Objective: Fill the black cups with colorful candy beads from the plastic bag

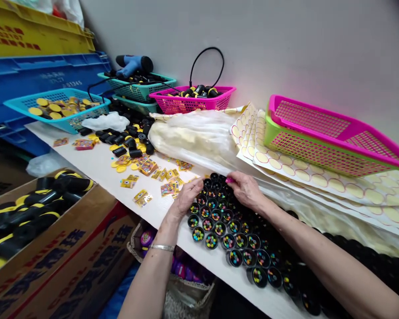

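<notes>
Many small black round cups (219,228) stand upright in packed rows on the white table. Most of the nearer ones hold coloured candy beads. My left hand (187,197) lies against the left side of the far cups, its fingers stretched out and nothing seen in it. Over the far rows, my right hand (245,189) pinches a small pink thing (230,180), mostly hidden by the fingers, so its kind cannot be told. Small yellow printed packets (168,189) are scattered beyond my left hand.
Black tubes with yellow caps (129,144) lie farther back. Baskets stand along the wall: blue (76,122), pink (189,105) and pink-on-green (332,150). Sticker sheets (295,173) and a plastic bag (193,133) lie to the right. A carton (76,248) stands below left.
</notes>
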Demonstrator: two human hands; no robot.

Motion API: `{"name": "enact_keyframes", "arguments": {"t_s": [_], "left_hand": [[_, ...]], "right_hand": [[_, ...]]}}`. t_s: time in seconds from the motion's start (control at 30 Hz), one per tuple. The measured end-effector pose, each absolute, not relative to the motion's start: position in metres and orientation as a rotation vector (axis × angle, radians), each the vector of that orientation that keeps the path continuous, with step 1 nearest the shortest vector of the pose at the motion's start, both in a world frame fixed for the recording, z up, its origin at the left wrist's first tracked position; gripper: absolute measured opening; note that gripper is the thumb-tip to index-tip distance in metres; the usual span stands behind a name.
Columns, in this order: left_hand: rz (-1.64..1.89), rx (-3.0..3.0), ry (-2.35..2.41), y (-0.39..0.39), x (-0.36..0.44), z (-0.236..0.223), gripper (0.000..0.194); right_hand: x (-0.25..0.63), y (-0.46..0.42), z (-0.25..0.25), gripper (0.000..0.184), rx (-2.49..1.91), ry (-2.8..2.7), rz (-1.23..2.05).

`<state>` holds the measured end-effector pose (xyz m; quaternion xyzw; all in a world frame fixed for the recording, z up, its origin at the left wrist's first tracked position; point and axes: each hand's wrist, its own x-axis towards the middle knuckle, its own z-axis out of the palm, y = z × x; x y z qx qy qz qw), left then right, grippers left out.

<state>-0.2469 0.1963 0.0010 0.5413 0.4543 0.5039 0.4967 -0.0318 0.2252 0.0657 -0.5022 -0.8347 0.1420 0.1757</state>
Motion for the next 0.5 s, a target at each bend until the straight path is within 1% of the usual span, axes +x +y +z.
{"name": "enact_keyframes", "arguments": {"t_s": [0.1, 0.23, 0.5], "left_hand": [[1.215, 1.326, 1.103, 0.197, -0.247, 0.000, 0.054], [1.212, 1.333, 1.106, 0.198, -0.249, -0.003, 0.052], [1.211, 1.325, 1.087, 0.196, -0.248, 0.001, 0.048]], "right_hand": [[-0.039, 0.233, 0.062, 0.019, -1.554, -2.340, 0.336], [-0.049, 0.238, 0.064, 0.025, -1.637, -2.457, 0.174], [-0.055, 0.246, 0.082, 0.022, -1.472, -2.714, -0.124]]}}
